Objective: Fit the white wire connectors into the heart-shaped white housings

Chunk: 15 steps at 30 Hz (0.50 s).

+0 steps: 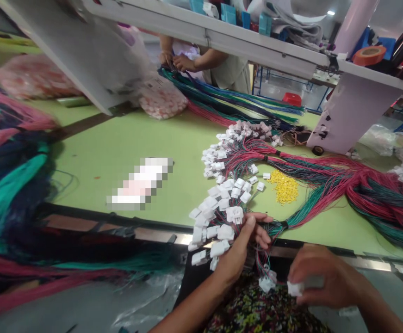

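Note:
My left hand is closed around a bundle of thin wires at the table's front edge. Many white connectors on those wires fan out over and beside it. Lower right, my right hand, blurred, pinches a white connector between thumb and fingers. Another small group of white connectors hangs below the edge, between my hands. Behind my left hand lies a pile of small yellow pieces. A second bundle of white connectors with red and green wires rests farther back.
The green tabletop has a pixelated item on it. Wire bundles hang at the left. Bags of parts lie behind. A white shelf frame spans the back. Across it, a person's hands hold wires.

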Motion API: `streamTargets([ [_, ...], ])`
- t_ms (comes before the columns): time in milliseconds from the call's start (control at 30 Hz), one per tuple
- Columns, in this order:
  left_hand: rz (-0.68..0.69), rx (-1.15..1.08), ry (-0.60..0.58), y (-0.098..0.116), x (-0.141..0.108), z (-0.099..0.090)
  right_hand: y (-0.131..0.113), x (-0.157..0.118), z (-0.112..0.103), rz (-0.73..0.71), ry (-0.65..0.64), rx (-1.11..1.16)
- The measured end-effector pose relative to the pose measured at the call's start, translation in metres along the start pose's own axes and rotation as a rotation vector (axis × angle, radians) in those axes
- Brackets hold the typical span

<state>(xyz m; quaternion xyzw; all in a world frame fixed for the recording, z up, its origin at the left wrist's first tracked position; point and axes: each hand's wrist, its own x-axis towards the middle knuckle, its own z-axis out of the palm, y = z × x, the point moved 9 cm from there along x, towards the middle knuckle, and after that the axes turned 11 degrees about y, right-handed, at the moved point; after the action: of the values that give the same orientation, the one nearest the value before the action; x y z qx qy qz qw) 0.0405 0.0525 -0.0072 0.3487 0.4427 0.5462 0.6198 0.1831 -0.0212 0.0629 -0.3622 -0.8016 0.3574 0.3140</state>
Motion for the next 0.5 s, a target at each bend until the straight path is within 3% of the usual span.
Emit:
streamTargets([
  [67, -0.047, -0.018, 0.005, -0.003, 0.004, 0.002, 0.005, -0.011, 0.011, 0.009, -0.083, -0.075],
  [133, -0.028, 0.042, 0.0, 0.0, 0.006, 0.004, 0.014, -0.011, 0.007, 0.002, -0.049, -0.127],
  [233, 0.018, 0.231, -0.045, 0.004, 0.007, 0.01, 0.038, 0.004, -0.029, 0.034, 0.172, -0.386],
  [300, 0.032, 0.349, -0.087, 0.004, 0.007, 0.014, 0.056, 0.014, -0.05, 0.074, 0.227, -0.609],
  [500, 0.254, 0.563, -0.109, 0.012, 0.011, 0.018, 0.086, 0.031, -0.061, 0.069, 0.047, -0.729],
])
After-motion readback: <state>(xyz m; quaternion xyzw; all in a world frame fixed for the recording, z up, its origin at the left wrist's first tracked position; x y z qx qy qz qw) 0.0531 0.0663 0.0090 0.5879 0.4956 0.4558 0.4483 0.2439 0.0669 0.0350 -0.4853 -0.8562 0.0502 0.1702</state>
